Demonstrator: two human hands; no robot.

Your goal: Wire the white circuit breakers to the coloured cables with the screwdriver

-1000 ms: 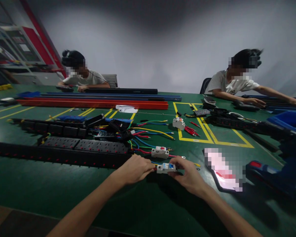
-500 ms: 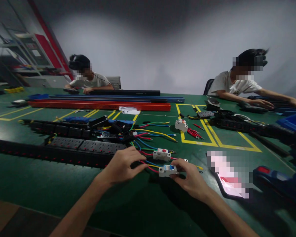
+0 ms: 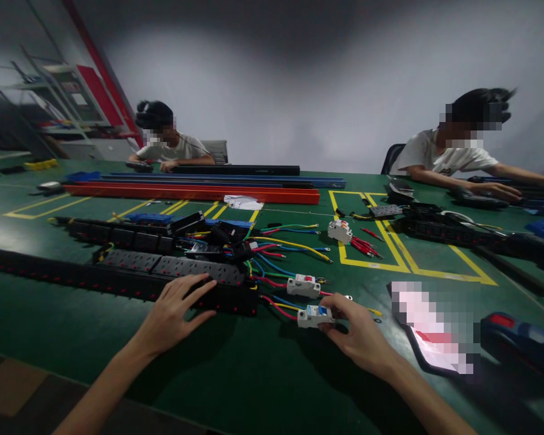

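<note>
- Right hand (image 3: pixel 360 335) pinching a small white box-shaped plastic breaker with a blue switch (image 3: pixel 315 316), near side, right of centre!
- Left hand (image 3: pixel 174 317) fanned open over a long black bar dotted red (image 3: pixel 236 301), gripping nothing; contact, can't tell.
- Thin red insulated wire (image 3: pixel 283 313) meets the breaker's left end: a rightward tug could loosen it.

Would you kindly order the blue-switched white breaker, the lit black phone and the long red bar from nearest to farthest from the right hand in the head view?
1. Blue-switched white breaker: held by the right hand.
2. Lit black phone: right of the hand.
3. Long red bar: far off, leftward.
</note>
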